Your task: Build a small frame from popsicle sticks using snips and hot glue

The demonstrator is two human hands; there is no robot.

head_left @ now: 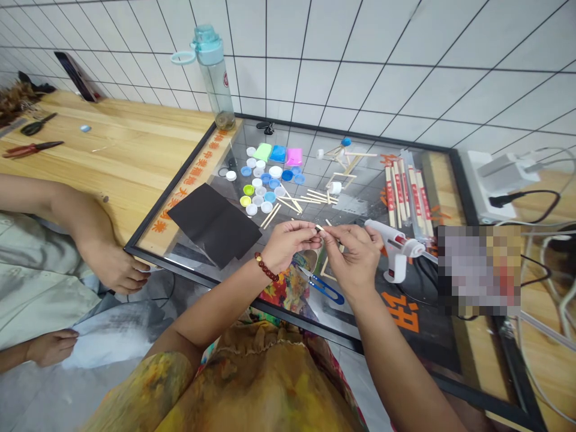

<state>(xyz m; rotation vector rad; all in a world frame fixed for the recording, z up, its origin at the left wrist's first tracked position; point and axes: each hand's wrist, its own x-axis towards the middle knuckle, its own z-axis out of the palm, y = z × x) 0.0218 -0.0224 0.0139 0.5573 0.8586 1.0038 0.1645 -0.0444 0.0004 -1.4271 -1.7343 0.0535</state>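
Observation:
My left hand point(288, 240), with a bead bracelet on its wrist, and my right hand point(355, 255) meet over the glass-topped board point(360, 186). Both pinch a short wooden stick point(320, 228) between their fingertips, one at each end. A white glue gun point(396, 252) stands just right of my right hand. Blue snips point(326, 288) lie on the glass below my hands. Loose wooden sticks point(310, 198) lie just beyond my fingers.
Several bottle caps point(265, 180), coloured sponges point(279, 154), a dark sheet point(213, 222), a stick-and-cap frame point(342, 165) and chopstick packs point(405, 192) lie on the glass. A water bottle point(215, 75) stands behind. Another person's hand point(114, 264) rests at the left. Scissors point(38, 124), pliers point(31, 148) and a power strip point(508, 180) are nearby.

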